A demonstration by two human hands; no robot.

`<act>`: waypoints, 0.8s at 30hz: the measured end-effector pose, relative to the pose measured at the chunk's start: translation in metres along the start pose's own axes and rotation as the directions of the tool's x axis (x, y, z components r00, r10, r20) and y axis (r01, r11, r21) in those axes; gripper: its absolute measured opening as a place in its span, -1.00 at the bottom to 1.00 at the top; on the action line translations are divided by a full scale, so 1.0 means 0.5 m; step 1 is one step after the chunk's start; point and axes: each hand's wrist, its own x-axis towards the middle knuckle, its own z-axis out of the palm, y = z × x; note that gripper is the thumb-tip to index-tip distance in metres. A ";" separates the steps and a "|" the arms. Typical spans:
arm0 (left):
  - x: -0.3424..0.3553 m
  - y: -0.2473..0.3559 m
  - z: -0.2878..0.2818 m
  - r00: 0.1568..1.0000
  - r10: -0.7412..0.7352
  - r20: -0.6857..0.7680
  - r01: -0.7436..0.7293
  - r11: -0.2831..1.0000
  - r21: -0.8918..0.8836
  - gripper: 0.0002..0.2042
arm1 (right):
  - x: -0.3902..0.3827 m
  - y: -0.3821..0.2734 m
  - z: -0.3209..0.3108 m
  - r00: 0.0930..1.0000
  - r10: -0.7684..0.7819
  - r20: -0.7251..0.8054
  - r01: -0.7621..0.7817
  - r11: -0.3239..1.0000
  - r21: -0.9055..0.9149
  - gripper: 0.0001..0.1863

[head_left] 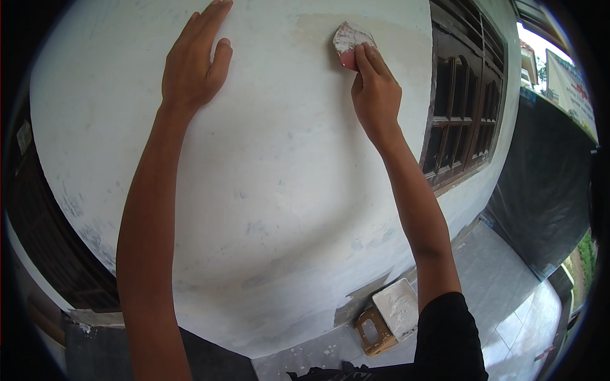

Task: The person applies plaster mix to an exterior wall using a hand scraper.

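Observation:
My right hand (376, 92) pinches a red putty spreader (349, 60) whose upper face is smeared with white paste. The spreader is up against the white wall (273, 146), just below a damp-looking beige patch (314, 28). My left hand (196, 60) is flat on or close to the wall at upper left, fingers stretched upward and holding nothing. Low on the right, a square white tub (397, 308) of white paste rests by or on a brownish-yellow stool (375, 333).
A dark wooden window (464, 95) with panes is set in the wall to the right. Beyond it hangs a black sheet (540, 184). Grey floor tiles (508, 279) run along the wall's foot, with white spatters near the stool. Dark woodwork (57, 235) borders the wall at left.

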 end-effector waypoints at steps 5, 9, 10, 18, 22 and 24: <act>-0.002 -0.002 0.001 1.000 -0.015 0.005 0.015 1.000 0.003 -0.40 | -0.087 -0.088 -0.094 0.982 0.046 0.182 -0.076 0.984 0.160 -0.51; -0.003 -0.004 0.000 1.000 -0.018 -0.001 0.018 1.000 0.006 -0.40 | -0.036 -0.131 -0.126 0.984 0.098 0.151 -0.164 0.836 0.524 -0.50; -0.002 -0.003 0.000 1.000 -0.018 0.000 0.018 1.000 0.003 -0.40 | -0.012 -0.128 -0.118 0.990 0.092 0.109 -0.136 0.837 0.530 -0.52; 0.000 0.003 -0.006 1.000 0.001 -0.004 -0.001 1.000 -0.016 -0.38 | 0.059 -0.093 0.021 0.984 -0.163 -0.068 0.173 0.969 0.177 -0.57; -0.005 -0.001 0.001 1.000 -0.003 -0.010 0.002 1.000 -0.004 -0.38 | -0.012 -0.105 0.031 0.976 -0.220 0.010 0.217 0.970 0.111 -0.53; -0.003 0.000 -0.002 1.000 -0.019 -0.008 0.019 1.000 0.018 -0.38 | -0.048 -0.118 0.004 0.978 -0.199 0.063 0.190 0.973 0.131 -0.51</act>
